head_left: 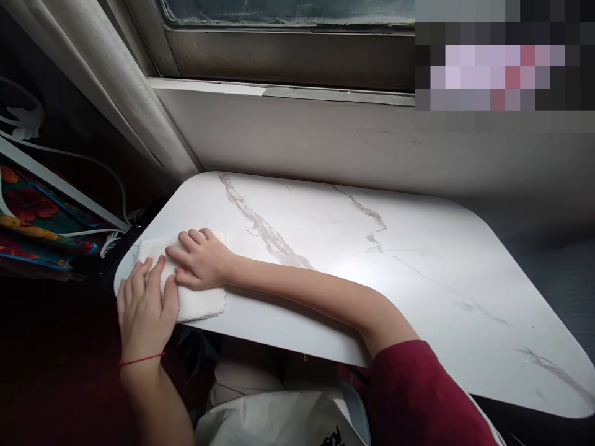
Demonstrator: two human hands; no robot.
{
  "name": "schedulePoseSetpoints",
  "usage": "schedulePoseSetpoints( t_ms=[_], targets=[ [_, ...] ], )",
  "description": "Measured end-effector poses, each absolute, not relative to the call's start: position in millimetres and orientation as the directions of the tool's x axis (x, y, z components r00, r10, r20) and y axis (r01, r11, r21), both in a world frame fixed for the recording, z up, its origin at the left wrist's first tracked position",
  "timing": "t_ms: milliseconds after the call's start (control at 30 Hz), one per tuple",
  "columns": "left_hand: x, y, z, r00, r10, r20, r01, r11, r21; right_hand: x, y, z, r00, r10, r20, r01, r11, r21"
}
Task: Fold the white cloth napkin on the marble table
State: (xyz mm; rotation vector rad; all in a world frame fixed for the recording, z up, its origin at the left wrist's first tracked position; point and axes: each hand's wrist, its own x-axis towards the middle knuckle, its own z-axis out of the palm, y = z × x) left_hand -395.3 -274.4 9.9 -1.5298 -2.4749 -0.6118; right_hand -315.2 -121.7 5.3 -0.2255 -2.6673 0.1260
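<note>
Indoors, marbled table (409, 241) below a window (297, 12).

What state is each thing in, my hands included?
White cloth: laid flat on the tabletop
Left hand: open, palm down over the cloth's left edge
Right hand: palm down on the cloth, fingers slightly bent
Red cord: looped around the left wrist
Curtain: hanging in folds
Window: can't tell if shut
</note>
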Motion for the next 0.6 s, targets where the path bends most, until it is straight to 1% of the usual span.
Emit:
schedulePoseSetpoints(
  t_ms=[100,233,367,433,533,600],
  targets=[
    [-411,-264,12,-0.403,0.858,0.318,0.913,0.349,0.213,-317,-118,5,-0.873,0.22,0.435,0.176,0.975,-0.138],
    [-437,-237,12,-0.278,0.926,0.256,0.96,0.254,0.12,-320,-105,3,-0.848,0.306,0.432,0.271,0.952,-0.143],
    [-442,-185,16,-0.233,0.946,0.227,0.972,0.236,0.012,-319,-74,4,-0.818,0.411,0.403,0.381,0.911,-0.155],
    [-438,-153,19,-0.214,0.956,0.2,0.974,0.224,-0.024,-315,-53,5,-0.804,0.46,0.377,0.434,0.887,-0.157],
    [-428,-103,24,-0.176,0.976,0.128,0.982,0.183,-0.045,-305,-21,6,-0.755,0.553,0.352,0.537,0.83,-0.152],
    [-420,-72,25,-0.128,0.988,0.09,0.991,0.131,-0.025,-295,-1,5,-0.699,0.625,0.346,0.615,0.773,-0.155]
  ],
)
